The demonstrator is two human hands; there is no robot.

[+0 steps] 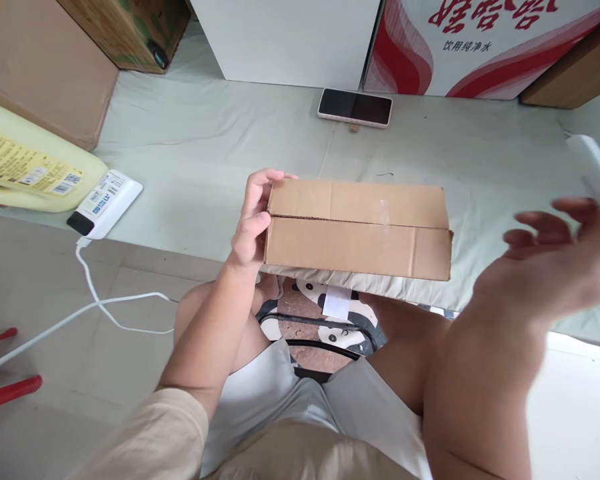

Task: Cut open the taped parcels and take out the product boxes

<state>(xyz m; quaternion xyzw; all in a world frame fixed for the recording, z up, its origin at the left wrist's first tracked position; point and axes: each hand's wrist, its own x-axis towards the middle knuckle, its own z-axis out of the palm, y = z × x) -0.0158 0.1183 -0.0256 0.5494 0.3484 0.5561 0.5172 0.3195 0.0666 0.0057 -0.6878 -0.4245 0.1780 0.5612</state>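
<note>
My left hand (253, 217) grips the left end of a brown cardboard box (357, 247), its fingers wrapped around that end. The box lies near the front edge of the cloth-covered surface, and its two flaps meet along a seam, with a shiny patch like clear tape (384, 211) across it. Off to the right, apart from the box, my right hand (575, 253) is raised and closed on a slim white object (597, 167). Motion blur and the frame edge hide part of that object, so its kind is unclear.
A phone (355, 108) lies behind the box. White and red-printed cartons (400, 53) stand along the back. On the left are a yellow jug (30, 157) and a white device (107, 203) with a cable (93, 283) hanging down. Red legs (10, 393) show at lower left.
</note>
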